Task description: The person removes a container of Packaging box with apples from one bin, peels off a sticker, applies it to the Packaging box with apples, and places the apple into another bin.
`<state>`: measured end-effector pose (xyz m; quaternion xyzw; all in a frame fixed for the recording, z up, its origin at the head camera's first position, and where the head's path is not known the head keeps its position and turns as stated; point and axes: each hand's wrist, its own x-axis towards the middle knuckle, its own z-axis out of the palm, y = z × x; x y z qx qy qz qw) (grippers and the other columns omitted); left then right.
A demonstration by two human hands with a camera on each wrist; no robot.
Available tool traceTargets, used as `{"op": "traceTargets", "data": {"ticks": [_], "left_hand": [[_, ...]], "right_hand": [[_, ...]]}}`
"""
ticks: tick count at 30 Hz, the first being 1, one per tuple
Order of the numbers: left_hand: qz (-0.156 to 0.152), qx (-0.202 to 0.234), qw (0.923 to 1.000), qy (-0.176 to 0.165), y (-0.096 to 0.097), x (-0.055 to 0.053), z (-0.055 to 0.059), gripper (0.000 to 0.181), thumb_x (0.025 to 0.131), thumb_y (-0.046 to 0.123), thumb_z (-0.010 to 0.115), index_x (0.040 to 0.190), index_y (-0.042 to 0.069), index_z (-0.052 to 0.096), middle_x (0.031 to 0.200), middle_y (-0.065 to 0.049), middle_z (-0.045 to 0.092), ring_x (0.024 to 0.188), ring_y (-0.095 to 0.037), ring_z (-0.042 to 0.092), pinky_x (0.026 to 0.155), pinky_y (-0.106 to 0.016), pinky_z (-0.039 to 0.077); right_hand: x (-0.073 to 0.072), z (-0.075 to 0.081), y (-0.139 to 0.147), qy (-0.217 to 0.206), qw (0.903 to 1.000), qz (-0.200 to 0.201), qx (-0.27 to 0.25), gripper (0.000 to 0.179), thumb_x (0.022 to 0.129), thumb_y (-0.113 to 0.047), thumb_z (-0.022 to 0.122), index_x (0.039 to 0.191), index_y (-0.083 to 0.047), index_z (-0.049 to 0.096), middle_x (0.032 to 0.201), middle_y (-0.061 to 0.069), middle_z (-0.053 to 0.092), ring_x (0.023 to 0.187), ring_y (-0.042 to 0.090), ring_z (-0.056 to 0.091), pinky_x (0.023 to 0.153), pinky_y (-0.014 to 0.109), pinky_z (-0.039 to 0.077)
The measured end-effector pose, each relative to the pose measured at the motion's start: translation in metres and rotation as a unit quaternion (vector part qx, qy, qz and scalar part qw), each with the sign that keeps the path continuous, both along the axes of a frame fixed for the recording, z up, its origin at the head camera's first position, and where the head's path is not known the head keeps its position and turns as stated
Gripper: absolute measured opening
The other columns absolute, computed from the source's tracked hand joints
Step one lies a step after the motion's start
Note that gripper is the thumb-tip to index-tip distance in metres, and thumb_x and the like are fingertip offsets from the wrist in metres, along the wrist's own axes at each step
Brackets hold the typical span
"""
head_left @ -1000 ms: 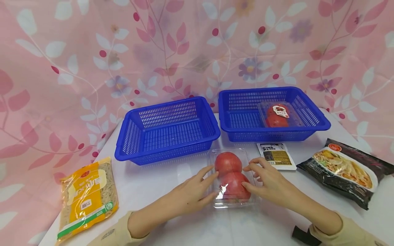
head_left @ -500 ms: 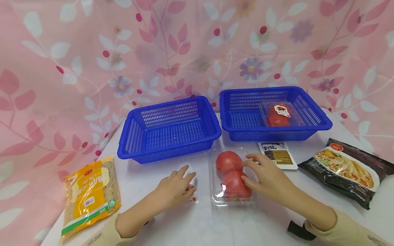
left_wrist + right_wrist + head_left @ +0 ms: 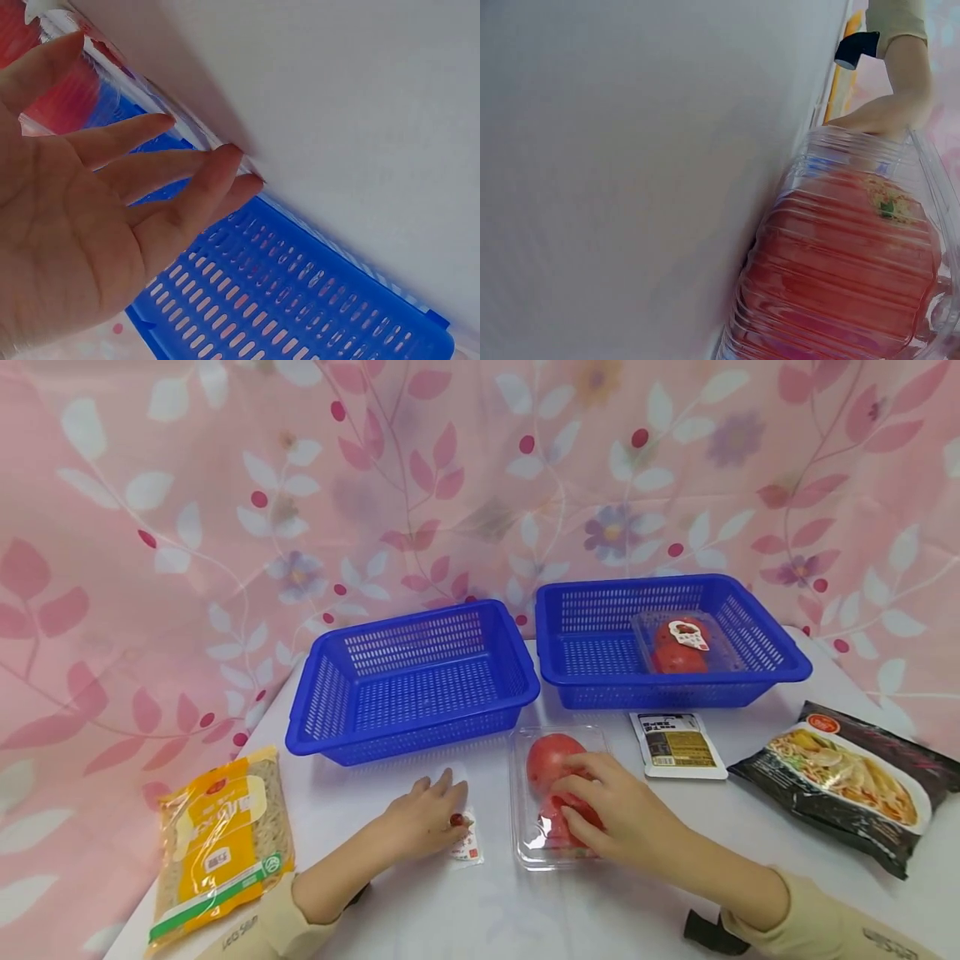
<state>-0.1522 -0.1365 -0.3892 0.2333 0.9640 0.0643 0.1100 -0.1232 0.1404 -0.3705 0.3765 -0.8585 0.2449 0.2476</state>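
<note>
A clear plastic box of two red tomatoes (image 3: 553,762) lies on the table in the head view. My right hand (image 3: 622,806) rests over its right side, fingertips bent loosely above the tomatoes. In the right wrist view the ribbed box (image 3: 840,255) shows from the side, with fingers partly visible through plastic at the right edge. My left hand (image 3: 423,818) is low over the table, left of the box, its fingers partly covering a small white and red label (image 3: 467,847). The left wrist view shows the left hand (image 3: 90,202) with spread, loosely extended fingers reaching the tabletop.
Behind the hands stand a blue basket (image 3: 412,743) and a second blue basket (image 3: 675,693) holding another tomato box (image 3: 686,643). A flat white packet (image 3: 678,745) and a black noodle bag (image 3: 843,777) lie at right. A yellow bag (image 3: 221,843) lies at left.
My left hand has left the tomato box and moved left to the label, which now shows more. My right hand has shifted left from the box's side onto its top.
</note>
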Motion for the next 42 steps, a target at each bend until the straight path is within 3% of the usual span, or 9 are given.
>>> {"op": "traceTargets", "data": {"ticks": [4,10,16,20,22,24,32,37,42], "left_hand": [[0.007,-0.015,0.9999,-0.005,0.0,-0.002,-0.001,0.068,0.083,0.042,0.063,0.136,0.007,0.04,0.137,-0.031,0.033,0.121,-0.047,0.036,0.083,-0.059,0.042],[-0.001,-0.026,0.9997,-0.005,0.001,-0.007,-0.003,0.077,0.079,0.048,0.066,0.139,0.009,0.037,0.14,-0.021,0.036,0.121,-0.048,0.036,0.087,-0.058,0.04],[-0.025,-0.025,0.999,0.027,0.002,-0.009,-0.003,0.078,0.073,0.046,0.071,0.135,0.009,0.04,0.133,-0.017,0.047,0.113,-0.043,0.046,0.079,-0.054,0.046],[-0.06,-0.014,0.9958,0.068,0.003,-0.005,-0.002,0.053,0.072,0.038,0.074,0.113,0.014,0.052,0.1,-0.001,0.064,0.079,-0.028,0.056,0.055,-0.038,0.048],[-0.079,-0.006,0.9933,0.084,0.005,-0.001,-0.001,0.039,0.072,0.033,0.075,0.102,0.016,0.055,0.081,0.006,0.062,0.065,-0.021,0.051,0.046,-0.03,0.042],[-0.093,0.002,0.9913,0.093,0.006,0.002,-0.001,0.031,0.073,0.027,0.075,0.097,0.017,0.059,0.073,0.008,0.06,0.06,-0.017,0.048,0.045,-0.027,0.039],[-0.092,0.027,0.9905,0.098,0.009,0.006,-0.002,0.03,0.073,0.017,0.076,0.101,0.013,0.067,0.083,0.006,0.067,0.07,-0.016,0.06,0.056,-0.03,0.049],[-0.093,0.036,0.9908,0.092,0.009,0.004,-0.002,0.023,0.072,0.014,0.076,0.093,0.014,0.066,0.085,0.006,0.066,0.066,-0.011,0.057,0.052,-0.028,0.047],[-0.099,0.083,0.9896,0.063,0.007,0.003,-0.001,0.023,0.072,0.005,0.075,0.09,0.012,0.063,0.086,0.004,0.063,0.07,-0.009,0.055,0.057,-0.026,0.048]], "right_hand": [[0.001,-0.001,-0.002,-0.001,1.0,0.008,0.002,0.018,0.072,-0.012,0.069,0.089,-0.014,0.067,0.105,0.005,0.057,0.1,0.019,0.053,0.081,0.039,0.049],[0.005,0.0,-0.005,-0.027,0.9995,0.016,0.007,0.019,0.073,-0.012,0.07,0.092,-0.015,0.067,0.106,0.003,0.056,0.102,0.018,0.052,0.081,0.04,0.05],[0.009,0.002,-0.007,-0.049,0.9983,0.03,0.007,0.02,0.073,-0.012,0.07,0.092,-0.017,0.066,0.109,0.001,0.055,0.104,0.016,0.049,0.083,0.041,0.049],[0.01,0.002,-0.009,-0.046,0.9981,0.039,0.01,0.02,0.073,-0.012,0.071,0.092,-0.016,0.065,0.11,0.001,0.055,0.105,0.015,0.049,0.083,0.042,0.049],[0.011,0.002,-0.009,-0.052,0.9977,0.041,0.012,0.02,0.073,-0.013,0.071,0.092,-0.016,0.066,0.11,0.001,0.055,0.105,0.016,0.049,0.083,0.042,0.049],[0.011,0.002,-0.01,-0.057,0.9974,0.042,0.015,0.019,0.074,-0.013,0.071,0.092,-0.016,0.066,0.111,0.002,0.055,0.105,0.016,0.05,0.084,0.042,0.048],[0.012,0.002,-0.01,-0.07,0.9967,0.034,0.024,0.02,0.075,-0.015,0.071,0.094,-0.016,0.066,0.111,0.002,0.055,0.105,0.016,0.05,0.085,0.042,0.048],[0.013,0.003,-0.01,-0.089,0.9952,0.031,0.026,0.019,0.077,-0.017,0.07,0.095,-0.016,0.066,0.113,0.002,0.055,0.107,0.016,0.049,0.086,0.042,0.047],[0.012,0.003,-0.009,-0.092,0.9949,0.031,0.027,0.02,0.076,-0.017,0.07,0.096,-0.016,0.066,0.113,0.002,0.054,0.107,0.016,0.048,0.086,0.042,0.047]]}}
